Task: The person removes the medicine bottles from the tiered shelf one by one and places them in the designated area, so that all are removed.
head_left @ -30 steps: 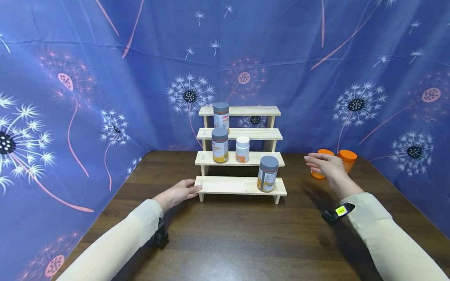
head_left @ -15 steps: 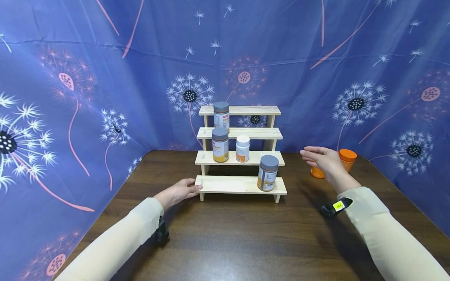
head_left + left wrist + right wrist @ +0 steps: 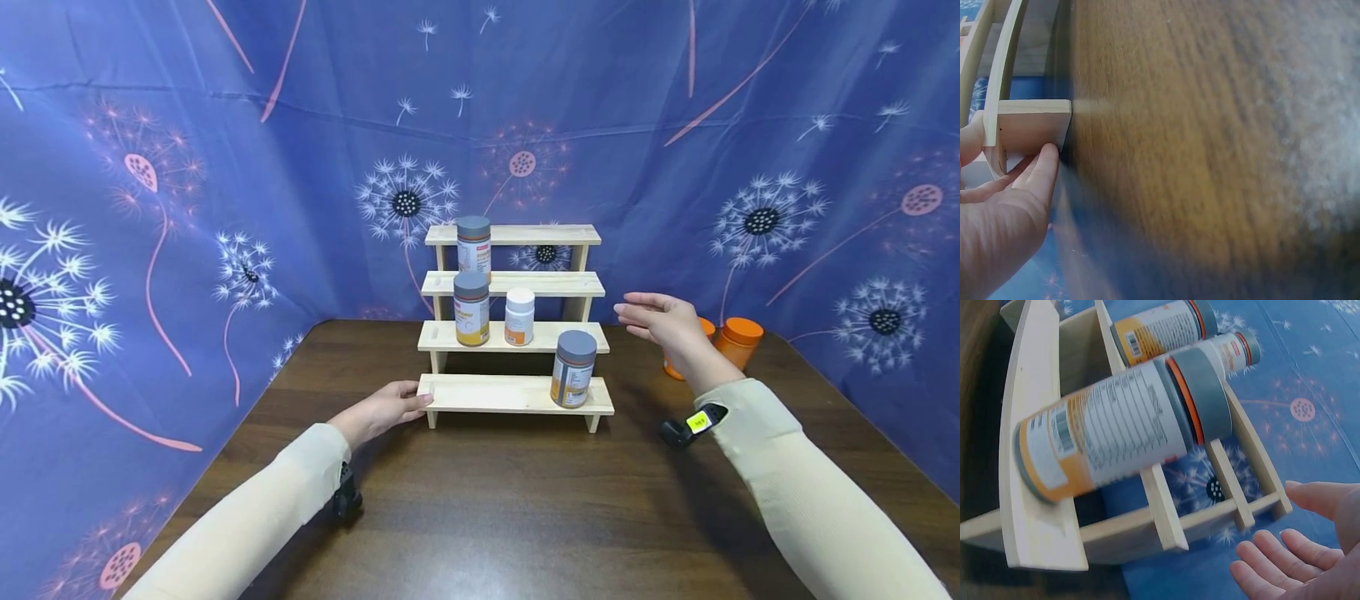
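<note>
On the table (image 3: 480,508), before a blue dandelion cloth (image 3: 300,167), stands a pale wooden rack (image 3: 487,388), about midway between the two arms. The low jar (image 3: 573,377) stands upright near the right end of its bottom shelf. One shelf up, the middle jar (image 3: 472,320) stands to the left, with the white bottle (image 3: 519,322) just beside it. On the next shelf is the high jar (image 3: 473,252), its base partly blocked from the head view by the middle jar. Well to the right of the rack, near the table's back edge, are the orange tubs (image 3: 739,343); the right hand and wrist cover much of the left one.

The left hand (image 3: 381,410) grips the left end of the bottom shelf, thumb above and fingers underneath, its forearm reaching in from the lower left. The right hand (image 3: 667,325) holds nothing; it is raised between the rack and the tubs, fingers extended and slightly bent toward the rack, thumb apart from them in the right wrist view. Both arms wear cream sleeves (image 3: 247,508).

Counted: one rack with four shelves, three grey-lidded jars, one white bottle, two orange tubs.
</note>
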Motion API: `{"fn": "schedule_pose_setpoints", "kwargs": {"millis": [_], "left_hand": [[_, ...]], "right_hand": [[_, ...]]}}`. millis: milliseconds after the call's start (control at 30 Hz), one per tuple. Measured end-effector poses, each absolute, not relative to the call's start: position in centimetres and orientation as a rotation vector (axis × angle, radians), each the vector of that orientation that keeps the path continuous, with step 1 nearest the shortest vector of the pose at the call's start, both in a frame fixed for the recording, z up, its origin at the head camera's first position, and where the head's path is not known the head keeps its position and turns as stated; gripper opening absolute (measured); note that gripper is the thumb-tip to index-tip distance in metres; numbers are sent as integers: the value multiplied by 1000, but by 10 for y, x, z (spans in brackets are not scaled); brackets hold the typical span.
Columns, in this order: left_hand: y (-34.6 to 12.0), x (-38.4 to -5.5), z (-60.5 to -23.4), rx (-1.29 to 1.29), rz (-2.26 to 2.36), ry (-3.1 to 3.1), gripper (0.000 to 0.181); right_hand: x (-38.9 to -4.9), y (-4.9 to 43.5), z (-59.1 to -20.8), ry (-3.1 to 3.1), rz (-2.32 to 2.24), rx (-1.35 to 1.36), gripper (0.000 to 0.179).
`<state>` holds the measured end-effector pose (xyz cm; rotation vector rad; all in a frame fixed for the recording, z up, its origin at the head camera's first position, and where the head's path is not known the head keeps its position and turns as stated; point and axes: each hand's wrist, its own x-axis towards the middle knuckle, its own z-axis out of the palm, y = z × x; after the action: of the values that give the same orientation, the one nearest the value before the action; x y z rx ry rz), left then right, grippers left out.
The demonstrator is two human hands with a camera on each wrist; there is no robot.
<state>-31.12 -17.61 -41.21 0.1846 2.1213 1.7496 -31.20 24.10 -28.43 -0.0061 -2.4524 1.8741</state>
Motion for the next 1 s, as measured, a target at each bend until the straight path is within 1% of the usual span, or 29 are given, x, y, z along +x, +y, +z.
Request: {"fn": "schedule_pose_setpoints", "kwargs": {"millis": [467, 700, 1000], "left_hand": [[-170, -311, -413, 166, 1751, 2137, 48], [-173, -311, -412, 133, 1732, 2152, 51], [-174, -312, -410, 153, 1736, 2140, 51]], "right_hand": [[-321, 213, -266, -2485, 1786, 2, 64], [-329, 194, -254, -2493, 1826, 59, 71], [-341, 167, -241, -2480, 1909, 86, 70]]}}
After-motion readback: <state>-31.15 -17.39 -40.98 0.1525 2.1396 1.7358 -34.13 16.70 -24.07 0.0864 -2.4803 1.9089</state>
